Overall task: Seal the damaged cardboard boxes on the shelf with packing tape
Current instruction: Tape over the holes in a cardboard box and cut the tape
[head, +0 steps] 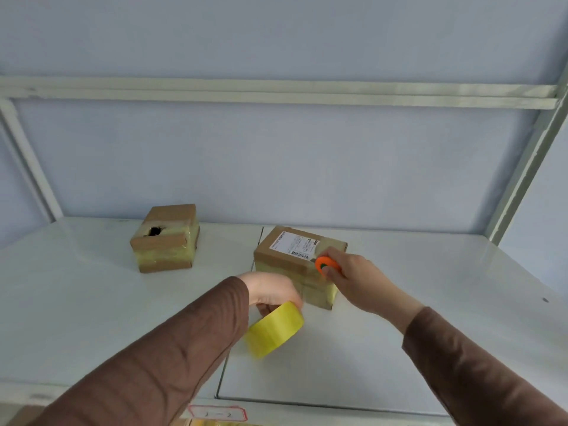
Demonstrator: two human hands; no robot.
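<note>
A brown cardboard box (285, 259) with a white shipping label stands at the middle of the white shelf (430, 302), with yellowish tape across its front. My right hand (353, 278) holds a small orange cutter (327, 266) against the box's near right top edge. My left hand (270, 292) grips a yellow tape roll (273, 332) just in front of the box, low over the shelf. A second taped box (166, 241) with a dark torn hole in its top sits further left and back.
A white shelf beam (276, 90) runs overhead, with uprights at the left (27, 161) and right (528, 167). A blue wall lies behind. A red-bordered label (218, 413) sticks to the shelf's front edge.
</note>
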